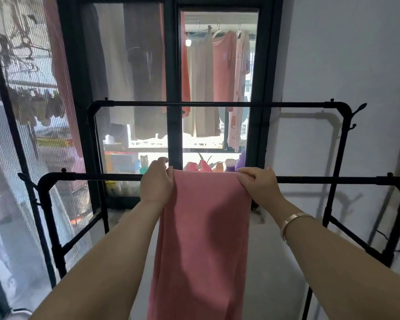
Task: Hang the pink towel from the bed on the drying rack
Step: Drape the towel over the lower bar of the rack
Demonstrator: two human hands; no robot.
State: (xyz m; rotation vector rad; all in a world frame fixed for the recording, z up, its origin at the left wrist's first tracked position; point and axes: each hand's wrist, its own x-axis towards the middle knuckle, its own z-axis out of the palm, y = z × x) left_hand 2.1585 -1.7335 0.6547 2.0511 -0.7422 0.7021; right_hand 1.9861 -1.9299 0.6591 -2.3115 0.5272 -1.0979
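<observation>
Pink towel (203,239) over drying rack (333,180) bar, left grip (157,183) and right grip (259,183) each pinching its top edge

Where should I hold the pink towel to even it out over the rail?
Grip the pink towel at its two top corners, where it folds over the near rail, coming from the near side above the bar. The left hand and right hand already pinch there; the rest hangs loose below.
</observation>
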